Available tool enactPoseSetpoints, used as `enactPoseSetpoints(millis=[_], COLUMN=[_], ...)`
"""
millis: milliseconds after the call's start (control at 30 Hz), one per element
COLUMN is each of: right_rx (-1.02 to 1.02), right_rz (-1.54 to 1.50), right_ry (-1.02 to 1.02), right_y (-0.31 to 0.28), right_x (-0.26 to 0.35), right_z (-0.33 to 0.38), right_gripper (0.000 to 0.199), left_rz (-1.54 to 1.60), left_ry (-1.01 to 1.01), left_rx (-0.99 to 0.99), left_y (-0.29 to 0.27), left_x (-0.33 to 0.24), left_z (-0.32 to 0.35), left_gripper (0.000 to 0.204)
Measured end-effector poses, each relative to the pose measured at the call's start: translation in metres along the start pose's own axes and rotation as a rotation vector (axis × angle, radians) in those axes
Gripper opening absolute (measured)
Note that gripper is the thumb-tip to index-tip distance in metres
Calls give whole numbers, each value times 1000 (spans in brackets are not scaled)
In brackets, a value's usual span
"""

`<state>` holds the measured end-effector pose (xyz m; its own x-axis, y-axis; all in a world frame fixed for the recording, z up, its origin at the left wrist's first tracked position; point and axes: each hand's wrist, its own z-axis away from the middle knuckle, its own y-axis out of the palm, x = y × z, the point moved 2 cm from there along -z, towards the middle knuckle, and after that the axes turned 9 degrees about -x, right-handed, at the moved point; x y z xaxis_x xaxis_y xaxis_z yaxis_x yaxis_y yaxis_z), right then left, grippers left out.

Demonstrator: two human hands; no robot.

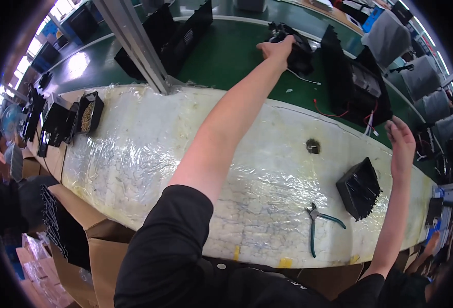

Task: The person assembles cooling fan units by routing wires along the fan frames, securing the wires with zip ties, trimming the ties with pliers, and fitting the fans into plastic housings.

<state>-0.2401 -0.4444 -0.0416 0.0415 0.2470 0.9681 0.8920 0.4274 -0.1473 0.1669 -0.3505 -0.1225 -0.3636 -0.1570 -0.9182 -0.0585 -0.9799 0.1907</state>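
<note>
At the far middle, my left arm stretches over the table to a black device (302, 59) with a white cable. My left hand (279, 50) is closed over its near left side, thumb apart, with part of the fingers hidden. My right hand (402, 137) is raised on the right, its fingers curled in close to the thumb; what they may hold cannot be made out. Just left of it, thin white wires with connectors (370, 127) and a red wire (334, 114) hang from an open black casing (338, 77).
Pliers with green handles (313, 231) lie spread on the film-covered table (149, 149). A black bin of dark strips (360, 190) stands beside them. A bin of small brass-coloured parts (88, 113) is at left. A metal post (134, 43) rises behind; a cardboard box (108, 262) sits near left.
</note>
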Motion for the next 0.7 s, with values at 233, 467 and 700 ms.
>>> enactPoseSetpoints(millis=[233, 467, 700], right_rx=[221, 664, 810], right_rz=[201, 153, 362], right_ry=[-544, -916, -519], right_y=[85, 189, 161], right_x=[102, 180, 198], right_z=[42, 56, 170], right_gripper=[44, 91, 104], left_rz=[-162, 191, -95], left_ry=[610, 736, 1065], left_rx=[160, 545, 722], left_y=[-116, -281, -373], left_x=[-53, -94, -63], left_z=[63, 235, 307], left_gripper=[101, 97, 91])
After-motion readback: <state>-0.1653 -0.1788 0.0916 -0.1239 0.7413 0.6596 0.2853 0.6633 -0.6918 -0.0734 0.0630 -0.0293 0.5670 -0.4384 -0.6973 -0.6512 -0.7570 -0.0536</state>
